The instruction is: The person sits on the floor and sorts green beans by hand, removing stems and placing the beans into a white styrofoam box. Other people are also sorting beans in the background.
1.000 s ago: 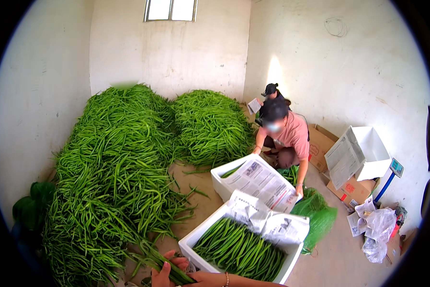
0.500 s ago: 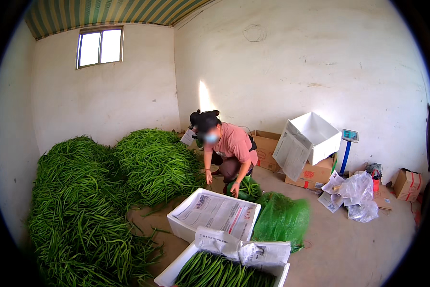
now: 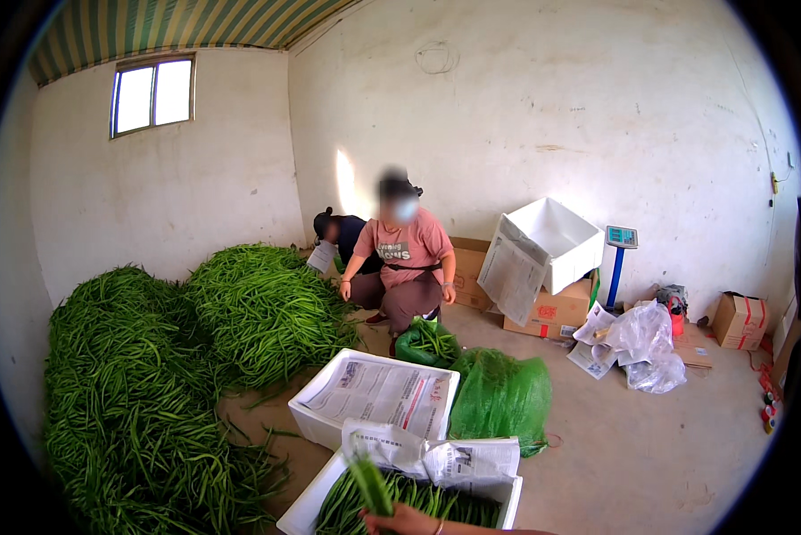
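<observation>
Okay, I see one hand, side unclear, clamped on a bunch of green beans above the white foam box; other hand out of frame.

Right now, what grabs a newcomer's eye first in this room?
The big heaps of long green beans piled on the floor along the left wall. Next, a person crouching mid-room by the far wall, behind two white foam boxes lined with newspaper. At the bottom edge, a hand holds a small bunch of beans over the nearer box.
</observation>
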